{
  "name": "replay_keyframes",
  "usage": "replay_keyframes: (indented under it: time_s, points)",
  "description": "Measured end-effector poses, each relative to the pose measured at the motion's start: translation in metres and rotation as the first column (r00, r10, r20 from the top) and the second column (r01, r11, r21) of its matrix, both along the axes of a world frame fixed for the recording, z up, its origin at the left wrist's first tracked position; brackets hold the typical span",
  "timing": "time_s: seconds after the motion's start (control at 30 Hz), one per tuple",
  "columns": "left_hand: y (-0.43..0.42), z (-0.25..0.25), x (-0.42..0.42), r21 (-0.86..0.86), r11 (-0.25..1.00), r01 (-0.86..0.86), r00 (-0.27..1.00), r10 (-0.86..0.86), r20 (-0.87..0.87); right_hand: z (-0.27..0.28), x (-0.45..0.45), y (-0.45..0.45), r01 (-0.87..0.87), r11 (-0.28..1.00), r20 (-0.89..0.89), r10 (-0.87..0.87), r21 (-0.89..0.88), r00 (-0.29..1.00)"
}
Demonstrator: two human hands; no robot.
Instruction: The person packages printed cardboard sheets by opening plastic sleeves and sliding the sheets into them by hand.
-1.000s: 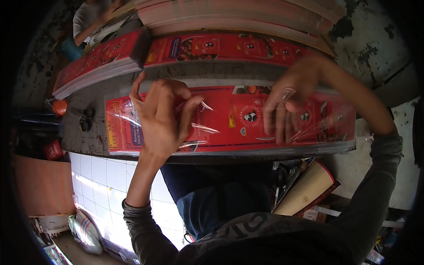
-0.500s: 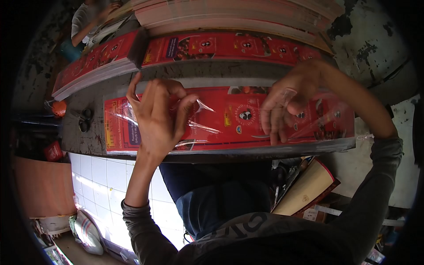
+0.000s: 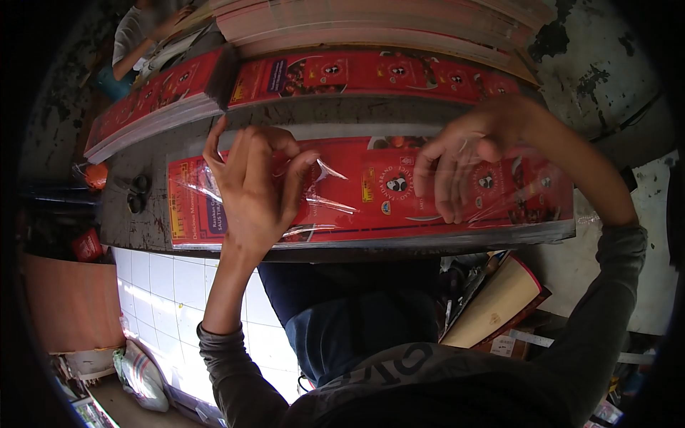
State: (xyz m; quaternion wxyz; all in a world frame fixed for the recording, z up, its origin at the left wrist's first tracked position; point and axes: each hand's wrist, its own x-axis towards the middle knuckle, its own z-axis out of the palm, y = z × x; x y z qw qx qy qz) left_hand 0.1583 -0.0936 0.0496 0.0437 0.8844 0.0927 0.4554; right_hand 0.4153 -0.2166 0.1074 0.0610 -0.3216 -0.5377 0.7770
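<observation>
A long red printed sheet (image 3: 357, 207) with panda-logo panels lies along the near table edge, on top of a stack of similar sheets. Glossy clear plastic film (image 3: 332, 171) covers it, creased and shining. My left hand (image 3: 253, 185) is over the left part of the sheet, thumb and index finger drawn together on the film where creases spread out. Over the right part is my right hand (image 3: 457, 167), its fingers apart and pointing down, slightly blurred. Film reflections cross these fingers, and I cannot tell whether they lie beneath the film.
Scissors (image 3: 135, 192) with dark handles lie left on the table (image 3: 153, 227). Behind are a stack of red sheets (image 3: 160, 96), another red printed strip (image 3: 357, 75) and tall paper stacks (image 3: 371, 28). A person (image 3: 139, 39) sits at far upper left.
My right hand has shifted slightly up and its fingertips have lifted away from the sheet's near edge. My left hand stays in place.
</observation>
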Motion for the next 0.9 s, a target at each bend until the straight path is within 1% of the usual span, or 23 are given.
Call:
replay_keyframes:
  time_s: [0.03, 0.07, 0.13, 0.17, 0.23, 0.27, 0.3, 0.33, 0.37, 0.4, 0.43, 0.47, 0.5, 0.53, 0.6, 0.63, 0.67, 0.7, 0.73, 0.77, 0.8, 0.87, 0.9]
  points:
    - [0.000, 0.000, 0.000, -0.003, 1.000, -0.002, 1.000, 0.002, 0.001, 0.001, 0.001, -0.001, 0.061, 0.998, -0.015, -0.061, -0.028, 0.998]
    - [0.000, 0.000, 0.000, -0.006, 1.000, -0.004, 1.000, 0.004, 0.003, 0.000, 0.005, 0.000, 0.061, 0.998, -0.016, -0.062, -0.029, 0.998]
    - [0.000, 0.000, 0.001, 0.001, 1.000, -0.008, 1.000, 0.008, 0.003, -0.003, 0.028, 0.007, 0.308, 0.947, -0.047, -0.305, 0.094, 0.951]
    - [0.000, 0.000, 0.001, 0.008, 1.000, -0.013, 1.000, 0.013, 0.008, 0.003, 0.049, 0.013, 0.478, 0.862, -0.108, -0.466, 0.167, 0.878]
    - [0.000, -0.001, 0.002, 0.008, 1.000, -0.013, 1.000, 0.013, -0.006, 0.023, 0.106, 0.014, 0.670, 0.669, -0.140, -0.666, 0.321, 0.733]
    - [0.000, 0.000, 0.002, 0.010, 1.000, -0.019, 1.000, 0.019, -0.013, 0.033, 0.127, 0.009, 0.689, 0.591, -0.107, -0.721, 0.420, 0.684]
    - [-0.001, 0.001, 0.002, 0.011, 1.000, -0.026, 1.000, 0.026, -0.010, 0.039, 0.125, 0.002, 0.683, 0.595, -0.106, -0.716, 0.423, 0.690]
    - [-0.002, 0.002, 0.001, -0.006, 0.999, -0.039, 0.999, 0.039, -0.035, 0.043, 0.117, -0.008, 0.595, 0.589, 0.141, -0.766, 0.548, 0.628]
    - [-0.003, 0.002, 0.002, -0.022, 0.999, -0.050, 0.997, 0.048, -0.059, 0.045, 0.116, -0.016, 0.476, 0.597, 0.364, -0.789, 0.646, 0.495]
    - [-0.002, 0.002, 0.002, -0.022, 0.998, -0.050, 0.997, 0.049, -0.056, 0.036, 0.132, -0.023, 0.474, 0.597, 0.366, -0.789, 0.647, 0.494]
    - [-0.001, 0.001, 0.003, -0.009, 0.999, -0.046, 0.998, 0.045, -0.041, 0.018, 0.156, -0.032, 0.121, 0.604, 0.505, -0.747, 0.788, 0.432]
    - [0.000, 0.000, 0.004, 0.004, 0.999, -0.040, 0.999, 0.040, -0.028, 0.008, 0.169, -0.037, -0.253, 0.559, 0.613, -0.723, 0.790, 0.319]
    - [-0.002, -0.002, 0.006, 0.003, 1.000, -0.030, 0.999, 0.030, -0.028, 0.008, 0.166, -0.043, -0.247, 0.562, 0.614, -0.725, 0.790, 0.312]
    - [-0.003, -0.002, 0.006, -0.008, 0.999, -0.053, 0.996, 0.052, -0.070, 0.009, 0.160, -0.047, -0.295, 0.610, 0.671, -0.718, 0.735, 0.187]
    - [-0.002, 0.000, 0.007, -0.005, 0.997, -0.075, 0.992, 0.074, -0.107, 0.004, 0.150, -0.055, -0.334, 0.651, 0.703, -0.710, 0.682, 0.052]
    - [-0.002, -0.001, 0.008, 0.002, 0.995, -0.102, 0.980, 0.101, -0.171, -0.008, 0.147, -0.058, -0.511, 0.351, 0.444, -0.893, 0.785, 0.069]
    - [-0.003, -0.003, 0.009, 0.010, 0.992, -0.129, 0.964, 0.128, -0.234, -0.015, 0.144, -0.062, -0.653, 0.018, 0.149, -0.978, 0.757, 0.146]
    - [-0.003, -0.004, 0.010, 0.035, 0.991, -0.129, 0.958, 0.134, -0.255, -0.008, 0.134, -0.066, -0.657, 0.015, 0.145, -0.979, 0.754, 0.144]
    - [-0.004, -0.004, 0.010, 0.038, 0.991, -0.131, 0.958, 0.136, -0.252, 0.003, 0.119, -0.069, -0.479, 0.175, 0.179, -0.983, 0.860, -0.038]
    - [-0.005, -0.003, 0.010, -0.017, 0.991, -0.129, 0.950, 0.119, -0.290, 0.007, 0.108, -0.073, -0.252, 0.297, 0.249, -0.947, 0.921, -0.204]
    - [-0.005, -0.003, 0.009, -0.074, 0.989, -0.130, 0.940, 0.100, -0.327, 0.003, 0.103, -0.078, -0.250, 0.297, 0.251, -0.947, 0.922, -0.199]
    - [-0.003, -0.005, 0.008, -0.043, 0.991, -0.123, 0.937, 0.102, -0.335, -0.007, 0.100, -0.093, -0.521, 0.125, 0.074, -0.990, 0.844, -0.119]
    - [-0.002, -0.006, 0.009, -0.009, 0.994, -0.109, 0.936, 0.099, -0.338, -0.011, 0.096, -0.098, -0.519, 0.124, 0.075, -0.991, 0.846, -0.114]
